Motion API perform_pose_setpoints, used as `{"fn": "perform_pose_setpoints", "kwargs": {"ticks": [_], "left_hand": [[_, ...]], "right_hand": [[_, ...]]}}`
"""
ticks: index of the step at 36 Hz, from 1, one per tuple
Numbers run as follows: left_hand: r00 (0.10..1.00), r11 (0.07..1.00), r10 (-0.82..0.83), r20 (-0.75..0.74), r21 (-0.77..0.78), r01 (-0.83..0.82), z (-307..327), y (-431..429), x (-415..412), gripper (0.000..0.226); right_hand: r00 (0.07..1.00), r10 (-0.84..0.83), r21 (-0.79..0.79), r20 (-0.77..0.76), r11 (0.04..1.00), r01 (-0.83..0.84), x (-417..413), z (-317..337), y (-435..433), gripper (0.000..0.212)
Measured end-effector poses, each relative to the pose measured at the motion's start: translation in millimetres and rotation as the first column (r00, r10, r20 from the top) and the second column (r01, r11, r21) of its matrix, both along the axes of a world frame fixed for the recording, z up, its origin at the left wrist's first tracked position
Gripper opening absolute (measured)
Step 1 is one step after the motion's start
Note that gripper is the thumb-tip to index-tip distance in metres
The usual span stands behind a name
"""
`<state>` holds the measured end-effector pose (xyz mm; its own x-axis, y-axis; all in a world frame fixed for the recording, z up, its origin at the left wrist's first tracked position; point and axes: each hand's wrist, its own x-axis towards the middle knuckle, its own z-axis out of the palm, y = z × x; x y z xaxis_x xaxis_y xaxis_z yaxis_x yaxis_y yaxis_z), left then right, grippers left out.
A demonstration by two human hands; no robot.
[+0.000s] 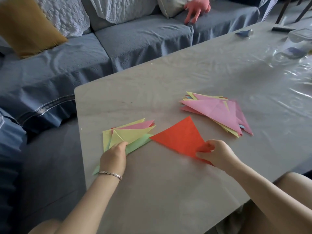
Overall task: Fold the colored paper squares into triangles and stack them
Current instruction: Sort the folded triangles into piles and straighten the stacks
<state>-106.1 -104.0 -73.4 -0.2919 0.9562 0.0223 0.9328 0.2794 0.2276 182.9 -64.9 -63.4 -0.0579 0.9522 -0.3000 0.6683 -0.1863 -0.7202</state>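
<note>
1. Found the left hand (114, 157), bracelet (110, 174) at the wrist, laid on the near edge of the yellow-topped pile of triangles (133, 134). Fingers bent onto the paper, but could not tell whether gripping or only pressing.
2. Found the right hand (217, 152) clamped on the near corner of the red triangle (180, 137), thumb and fingertips pinched together on the paper.
3. Noted the red triangle lying on the table (152, 191) just ahead of the right hand and between the two hands, with its leftward tip touching the green sheet beside the left hand.
4. Judged the step in hand to be moving this folded red sheet onto the pile under the left hand. Best done by pinning that pile, lifting the red corner only slightly, sliding it across low, and matching long edge to long edge before letting go. Otherwise likely to flop or drag the fanned sheets askew.
5. Noted a pink-topped pile of triangles (217, 112) ahead and to the right of the right hand, apart from the red one.
6. Saw, far beyond both hands, a clear plastic container (300, 41) on the table, and a blue-covered sofa (135, 39) with a pink plush toy (197, 9).
</note>
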Motion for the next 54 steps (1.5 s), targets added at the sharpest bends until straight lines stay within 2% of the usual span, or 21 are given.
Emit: {"fn": "perform_pose_setpoints", "kwargs": {"ticks": [2, 3, 5, 6, 8, 10, 13, 17, 20, 24, 26, 27, 29, 31, 34, 36, 40, 42, 45, 54], "left_hand": [[0.998, 0.995, -0.052, -0.045, 0.081, 0.056, 3.2, -1.7, 1.1, 0.04], [0.992, 0.991, -0.098, -0.077, 0.084, 0.104, 4.6, -1.0, 1.7, 0.041], [0.971, 0.969, -0.153, -0.185, 0.167, 0.184, 3.0, 0.4, 2.9, 0.042], [0.962, 0.952, -0.18, -0.204, 0.209, 0.222, 1.0, -0.1, 4.6, 0.038], [0.949, 0.911, -0.243, -0.202, 0.287, 0.294, -2.5, -0.5, 8.9, 0.021], [0.943, 0.89, -0.266, -0.202, 0.325, 0.32, -4.3, -0.3, 15.2, 0.03], [0.914, 0.836, -0.315, -0.255, 0.381, 0.395, -6.1, 1.6, 25.9, 0.025], [0.905, 0.805, -0.376, -0.198, 0.414, 0.425, -1.6, 3.7, 43.0, 0.043], [0.883, 0.774, -0.41, -0.228, 0.425, 0.469, -0.2, 3.9, 54.3, 0.024], [0.84, 0.725, -0.495, -0.223, 0.426, 0.541, -6.4, 4.8, 67.5, 0.033], [0.828, 0.711, -0.514, -0.226, 0.427, 0.558, -12.1, 5.2, 73.8, 0.032], [0.824, 0.706, -0.519, -0.227, 0.429, 0.563, -15.3, 6.2, 76.6, 0.031], [0.817, 0.694, -0.527, -0.232, 0.437, 0.572, -19.7, 7.8, 82.5, 0.03], [0.803, 0.684, -0.552, -0.226, 0.428, 0.591, -21.9, 9.4, 87.8, 0.03], [0.785, 0.688, -0.589, -0.191, 0.391, 0.611, -23.6, 10.1, 93.8, 0.03], [0.784, 0.705, -0.6, -0.156, 0.36, 0.611, -26.8, 10.2, 95.5, 0.032], [0.783, 0.731, -0.616, -0.085, 0.308, 0.609, -33.5, 5.0, 96.6, 0.034], [0.774, 0.732, -0.63, -0.066, 0.282, 0.62, -34.7, 0.3, 95.6, 0.037], [0.77, 0.74, -0.636, -0.055, 0.242, 0.628, -35.7, -4.6, 94.0, 0.041], [0.855, 0.843, -0.519, 0.023, 0.183, 0.506, -36.0, -17.5, 97.6, 0.042]], "right_hand": [[0.998, 0.01, 0.003, -0.056, 1.0, -0.01, 4.6, -0.7, -1.3, 0.026], [0.995, 0.02, 0.017, -0.095, 1.0, -0.018, 7.1, -1.1, -1.0, 0.023], [0.973, 0.002, 0.08, -0.231, 0.997, 0.017, 11.8, 1.7, 0.0, 0.017], [0.959, -0.023, 0.144, -0.283, 0.987, 0.066, 14.5, 2.4, 1.9, 0.024], [0.949, -0.051, 0.328, -0.311, 0.932, 0.158, 19.8, 5.8, 6.7, 0.04], [0.932, -0.041, 0.465, -0.361, 0.858, 0.218, 26.0, 15.6, 12.9, 0.046], [0.902, -0.046, 0.553, -0.429, 0.776, 0.302, 39.6, 18.1, 30.3, 0.05], [0.926, -0.225, 0.507, -0.302, 0.785, 0.356, 48.5, 10.5, 62.3, 0.052], [0.942, -0.327, 0.395, -0.074, 0.858, 0.329, 51.2, 4.2, 80.8, 0.035], [0.907, -0.263, 0.19, 0.329, 0.959, 0.209, 48.1, 3.4, 84.3, 0.039], [0.847, -0.214, 0.216, 0.486, 0.969, 0.12, 41.2, 6.0, 77.1, 0.041], [0.84, -0.19, 0.267, 0.509, 0.962, 0.056, 36.7, 6.9, 70.7, 0.042], [0.883, -0.097, 0.372, 0.46, 0.924, -0.093, 25.3, 3.8, 54.8, 0.039], [0.924, 0.097, 0.432, 0.369, 0.862, -0.263, 13.2, -3.9, 35.2, 0.028], [0.855, 0.372, 0.43, 0.361, 0.747, -0.507, -2.1, -19.0, 6.6, 0.027], [0.803, 0.462, 0.394, 0.377, 0.704, -0.591, -9.5, -29.2, -6.2, 0.035], [0.765, 0.458, 0.451, 0.454, 0.622, -0.64, -15.6, -49.0, -20.8, 0.058], [0.774, 0.429, 0.485, 0.466, 0.608, -0.629, -17.4, -50.3, -21.9, 0.062], [0.783, 0.434, 0.514, 0.447, 0.592, -0.621, -21.4, -48.2, -20.3, 0.059], [0.798, 0.344, 0.609, 0.495, 0.517, -0.601, -25.8, -53.9, -16.4, 0.041]]}}
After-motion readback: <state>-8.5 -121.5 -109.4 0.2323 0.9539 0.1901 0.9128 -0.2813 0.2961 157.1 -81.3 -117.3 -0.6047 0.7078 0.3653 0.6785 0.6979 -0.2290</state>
